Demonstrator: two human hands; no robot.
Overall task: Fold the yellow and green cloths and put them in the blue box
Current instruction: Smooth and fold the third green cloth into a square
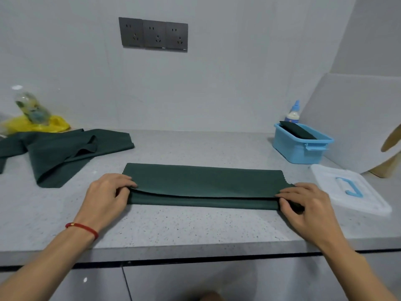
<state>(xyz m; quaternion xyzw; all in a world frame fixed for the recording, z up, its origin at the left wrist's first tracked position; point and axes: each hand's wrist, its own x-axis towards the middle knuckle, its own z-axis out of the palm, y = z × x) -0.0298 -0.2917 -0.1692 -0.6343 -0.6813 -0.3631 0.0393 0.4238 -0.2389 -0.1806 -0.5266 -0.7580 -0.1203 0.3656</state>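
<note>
Hands, left hand and right hand, pinch green cloth ends mid-fold; next: halve again, carry right to blue box.

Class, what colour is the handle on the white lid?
Light blue handle on the white lid, clearest in the head view.

The folded cloth lies on the counter, a hand at each end. Left of it and further back sits a heap of loose cloths; right of it lies a lid, and behind the lid stands the box, with another cloth in it.
</note>
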